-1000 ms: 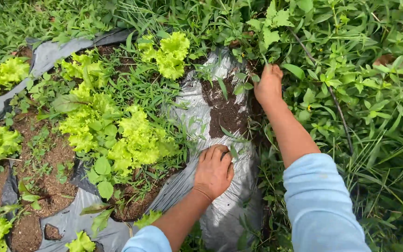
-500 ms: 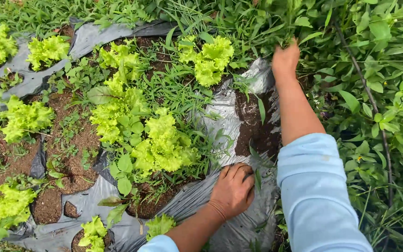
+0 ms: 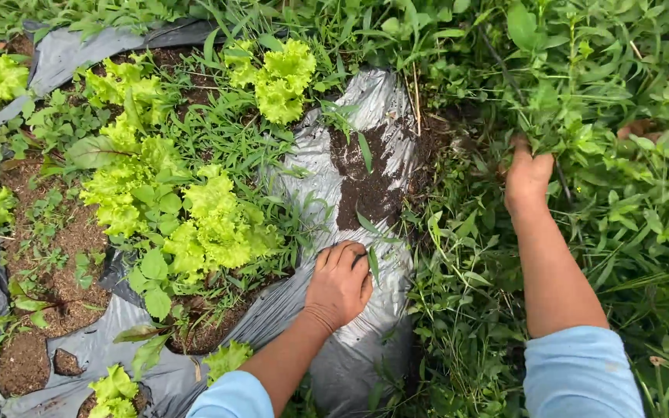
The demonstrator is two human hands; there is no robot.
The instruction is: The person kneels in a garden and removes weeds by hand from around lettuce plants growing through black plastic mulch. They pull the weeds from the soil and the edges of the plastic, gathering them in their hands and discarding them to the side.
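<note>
Bed: grey plastic sheet [image 3: 365,101] over soil, lettuce [image 3: 218,224] growing through holes.
Weeds [image 3: 629,155]: dense green tangle right of the sheet.
Right hand [image 3: 526,179]: reaching into the weeds, grip hidden among stems, cannot tell.
Left hand [image 3: 340,283]: knuckles pressed on the sheet, grip curled together, a grass blade [image 3: 374,263] at the fingers.

— How is the left hand [image 3: 340,282] set?
— Knuckles up, fingers curled under, forearm bare below a pale blue sleeve.
— And the right hand [image 3: 526,176]?
— Reached farther forward, arm straight, fingers hidden, so its grip can't be told.
</note>
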